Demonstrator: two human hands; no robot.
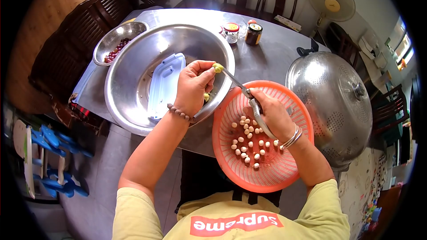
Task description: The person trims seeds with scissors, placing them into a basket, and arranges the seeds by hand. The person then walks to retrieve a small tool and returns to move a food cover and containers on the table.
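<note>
Pinched between the thumb and fingers of my left hand (195,82) is a small yellow-green pod (218,67), above the right rim of a large steel basin (116,93). My right hand (272,113) grips metal shears (256,108), whose blades reach up to the pod. A pale blue plastic tray (163,84) lies inside the basin, and another yellow-green piece (206,97) shows beside my left wrist. Under my right hand is an orange-red plastic colander (221,151) holding several small whitish round pieces (243,149).
A small steel bowl (101,50) with reddish fruit is behind the basin at left. Jars (253,34) stand at the table's back. A large perforated steel lid (331,102) is at the right. Chairs and a fan (331,1) stand beyond.
</note>
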